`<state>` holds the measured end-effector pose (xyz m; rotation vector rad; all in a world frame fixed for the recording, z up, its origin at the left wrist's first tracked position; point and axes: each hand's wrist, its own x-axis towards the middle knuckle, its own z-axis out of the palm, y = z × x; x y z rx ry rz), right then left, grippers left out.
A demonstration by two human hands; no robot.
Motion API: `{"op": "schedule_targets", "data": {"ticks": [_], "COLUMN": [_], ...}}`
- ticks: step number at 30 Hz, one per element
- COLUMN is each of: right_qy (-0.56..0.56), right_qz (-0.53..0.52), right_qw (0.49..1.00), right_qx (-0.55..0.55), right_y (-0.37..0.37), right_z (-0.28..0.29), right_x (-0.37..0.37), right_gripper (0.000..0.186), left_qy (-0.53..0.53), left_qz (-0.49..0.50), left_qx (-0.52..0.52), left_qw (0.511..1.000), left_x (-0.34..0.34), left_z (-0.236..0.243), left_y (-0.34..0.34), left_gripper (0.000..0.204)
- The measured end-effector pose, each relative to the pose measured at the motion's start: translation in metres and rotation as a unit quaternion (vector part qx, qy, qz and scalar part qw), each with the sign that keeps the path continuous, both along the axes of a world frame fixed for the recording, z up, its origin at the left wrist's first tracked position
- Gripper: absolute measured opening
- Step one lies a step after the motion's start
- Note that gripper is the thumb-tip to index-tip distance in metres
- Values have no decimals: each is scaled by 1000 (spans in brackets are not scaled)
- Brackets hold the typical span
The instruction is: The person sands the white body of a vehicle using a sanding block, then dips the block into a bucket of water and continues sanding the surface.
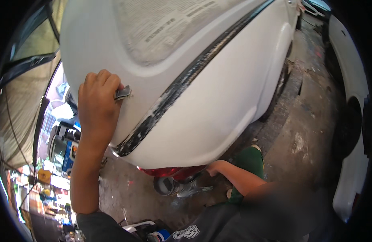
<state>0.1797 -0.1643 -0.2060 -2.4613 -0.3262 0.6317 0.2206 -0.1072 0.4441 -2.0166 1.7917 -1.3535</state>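
Observation:
My left hand (98,99) is closed on a small folded grey pad (123,92), held against the dull white rear panel (149,80) of a car. Beside it runs a dark, scuffed trim strip (166,105) with patchy white marks. My right hand (213,168) reaches low to the car's edge next to the red tail light (157,171); its fingertips are partly hidden, so what they hold, if anything, is unclear. The panel above has a large recessed area (174,24) with a dusty, marked surface.
A bucket (164,185) stands on the stained concrete floor (299,145) below the tail light. Another white car (345,197) lines the right side, with a narrow aisle between. At the left are a draped tarp (16,129), hanging cables and assorted bright clutter (65,153).

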Motion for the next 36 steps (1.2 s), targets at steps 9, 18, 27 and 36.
{"op": "schedule_targets", "data": {"ticks": [9, 18, 27, 36], "right_qy": [25, 41, 38, 32], "right_qz": [39, -12, -12, 49], "right_qw": [999, 999, 999, 998], "right_qx": [0, 3, 10, -15], "right_y": [34, 16, 10, 15], "right_z": [70, 69, 73, 57], "right_x": [-10, -20, -22, -12], "right_gripper": [34, 30, 29, 33], "left_qy": [32, 44, 43, 38], "left_qz": [57, 36, 42, 45], "left_qx": [-92, -133, -102, -80], "left_qw": [994, 989, 993, 995], "left_x": [25, 41, 38, 25], "left_z": [-36, -48, -38, -30], "left_y": [50, 76, 76, 59], "left_gripper": [22, 24, 22, 24]}}
